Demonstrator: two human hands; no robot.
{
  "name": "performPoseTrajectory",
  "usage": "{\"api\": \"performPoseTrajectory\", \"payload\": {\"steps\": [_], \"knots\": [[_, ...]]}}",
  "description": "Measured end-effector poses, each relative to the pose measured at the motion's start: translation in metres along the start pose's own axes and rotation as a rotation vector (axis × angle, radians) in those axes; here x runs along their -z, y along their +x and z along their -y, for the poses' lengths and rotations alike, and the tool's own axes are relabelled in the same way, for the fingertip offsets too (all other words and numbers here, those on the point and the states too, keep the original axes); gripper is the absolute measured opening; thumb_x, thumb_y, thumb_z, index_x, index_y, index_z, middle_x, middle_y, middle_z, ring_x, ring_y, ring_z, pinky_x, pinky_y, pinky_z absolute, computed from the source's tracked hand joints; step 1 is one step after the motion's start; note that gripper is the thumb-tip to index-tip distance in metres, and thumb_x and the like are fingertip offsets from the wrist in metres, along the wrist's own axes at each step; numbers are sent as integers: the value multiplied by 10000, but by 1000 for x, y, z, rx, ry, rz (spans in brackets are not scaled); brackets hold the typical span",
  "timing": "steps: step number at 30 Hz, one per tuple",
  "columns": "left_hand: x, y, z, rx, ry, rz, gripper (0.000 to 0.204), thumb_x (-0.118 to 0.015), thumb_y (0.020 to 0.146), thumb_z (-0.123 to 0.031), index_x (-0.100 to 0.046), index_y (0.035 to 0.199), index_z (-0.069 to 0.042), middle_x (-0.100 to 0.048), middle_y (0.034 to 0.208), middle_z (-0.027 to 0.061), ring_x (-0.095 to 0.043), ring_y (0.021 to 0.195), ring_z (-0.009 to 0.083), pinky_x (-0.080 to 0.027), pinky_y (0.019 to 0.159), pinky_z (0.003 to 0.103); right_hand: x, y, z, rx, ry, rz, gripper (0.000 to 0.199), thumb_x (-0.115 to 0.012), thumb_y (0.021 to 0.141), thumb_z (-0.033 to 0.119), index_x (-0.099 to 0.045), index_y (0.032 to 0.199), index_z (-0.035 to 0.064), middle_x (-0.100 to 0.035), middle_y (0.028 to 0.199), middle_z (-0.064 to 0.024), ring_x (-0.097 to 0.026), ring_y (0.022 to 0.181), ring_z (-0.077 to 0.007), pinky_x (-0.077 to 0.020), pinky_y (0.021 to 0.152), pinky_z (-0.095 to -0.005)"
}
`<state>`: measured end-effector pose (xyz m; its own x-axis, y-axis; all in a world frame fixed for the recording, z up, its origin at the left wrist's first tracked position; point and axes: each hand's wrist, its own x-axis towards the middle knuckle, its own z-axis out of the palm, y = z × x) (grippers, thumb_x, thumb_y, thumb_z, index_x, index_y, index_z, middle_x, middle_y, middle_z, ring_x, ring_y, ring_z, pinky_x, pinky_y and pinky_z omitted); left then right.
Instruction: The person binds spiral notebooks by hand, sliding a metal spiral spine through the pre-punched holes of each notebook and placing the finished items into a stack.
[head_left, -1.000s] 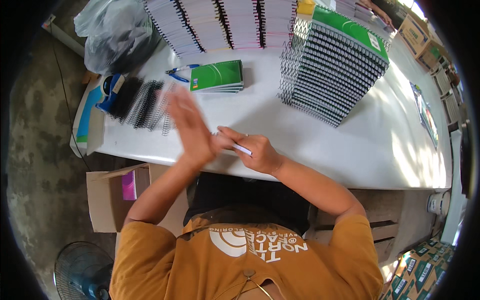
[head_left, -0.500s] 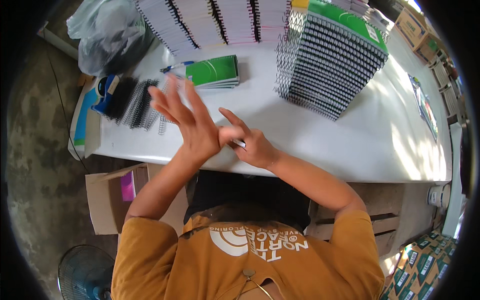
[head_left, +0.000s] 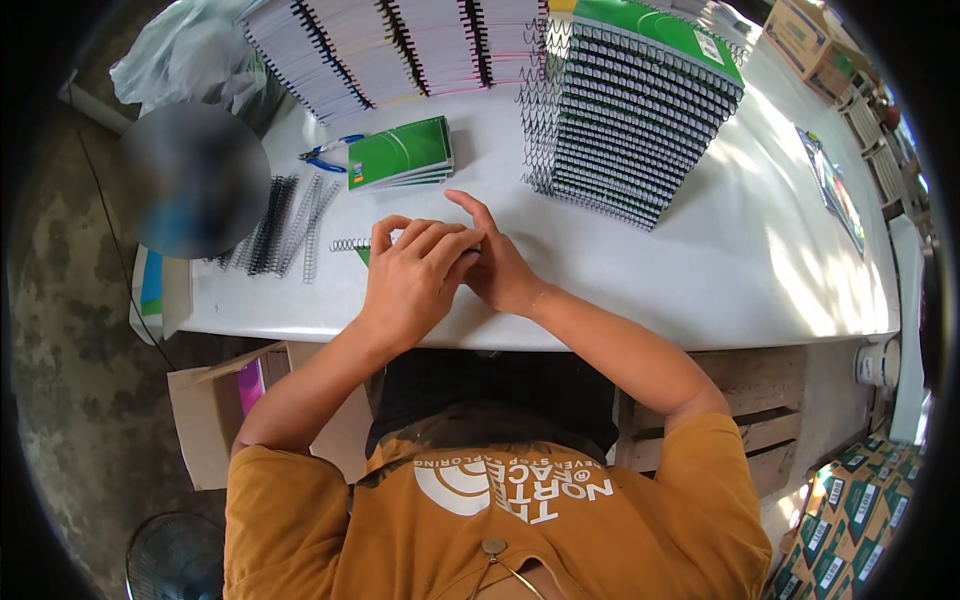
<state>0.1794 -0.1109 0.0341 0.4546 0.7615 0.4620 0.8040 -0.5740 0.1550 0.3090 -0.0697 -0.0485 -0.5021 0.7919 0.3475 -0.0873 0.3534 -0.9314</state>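
My left hand point(head_left: 412, 275) is closed over a small green notebook point(head_left: 364, 256), most of which is hidden beneath the fingers. A wire spiral coil point(head_left: 350, 244) runs along the notebook's far edge and sticks out past my left fingers. Meeting it from the other side, my right hand point(head_left: 508, 268) grips the notebook's right end, its index finger pointing up and away. Beyond my hands lies a short stack of green notebooks point(head_left: 400, 152). Blue-handled pliers point(head_left: 330, 158) rest just left of that stack. Loose spiral coils point(head_left: 290, 225), dark and silvery, lie to the left.
A tall stack of spiral-bound notebooks point(head_left: 640, 130) stands at the right. Rows of bound books point(head_left: 430, 45) line the back, with a plastic bag point(head_left: 195, 60) at far left. A blurred round patch covers part of the left table. Below the edge sits an open cardboard box point(head_left: 205, 425).
My left hand has come down from a raised, spread pose and closed over the notebook, beside my right hand. The coil and a green corner now show. The whole view has shifted slightly.
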Motion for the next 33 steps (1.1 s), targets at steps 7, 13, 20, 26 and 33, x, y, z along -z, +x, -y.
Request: {"api": "performPoseTrajectory", "payload": {"steps": [7, 13, 20, 26, 33], "knots": [[19, 17, -5, -81, 99, 79, 134, -646, 748, -102, -595, 872, -112, -613, 808, 10, -587, 822, 189, -342, 864, 374, 1, 1, -2, 17, -12, -10, 752, -538, 809, -62, -75, 1380, 93, -595, 933, -164, -615, 859, -303, -465, 789, -366], [38, 38, -19, -144, 57, 21, 188, -690, 707, -128, -597, 869, -108, -597, 806, 33, -561, 816, 212, -339, 863, 378, 24, -5, 48, 87, -109, -33, 770, -499, 786, -88, -43, 1380, 93, -594, 909, -172, -613, 871, -340, -462, 806, -374], [115, 135, -26, -274, -5, -259, 288, -718, 706, -193, -625, 951, -72, -624, 916, 69, -589, 824, 266, -435, 731, 342, 125, 10, 181, 749, -321, -521, 277, -659, 810, 96, -553, 1061, 46, -625, 1011, -83, -576, 981, -187, -451, 854, -290], [11, 205, -11, -356, -341, -365, 255, -664, 801, -252, -641, 976, -67, -621, 1001, 100, -595, 893, 292, -484, 772, 339, 224, 17, 165, 375, -426, -460, 207, -549, 836, 124, -604, 998, 8, -632, 998, -79, -567, 982, -143, -409, 901, -291], [-18, 212, -28, 335, -743, -714, 288, -610, 874, -279, -627, 837, 6, -590, 622, 44, -507, 562, 96, -434, 563, 245, 180, 37, 129, 404, -673, -1091, 524, -422, 955, 358, -444, 1241, -81, -569, 1127, -267, -544, 1105, -272, -402, 926, -306]]}}
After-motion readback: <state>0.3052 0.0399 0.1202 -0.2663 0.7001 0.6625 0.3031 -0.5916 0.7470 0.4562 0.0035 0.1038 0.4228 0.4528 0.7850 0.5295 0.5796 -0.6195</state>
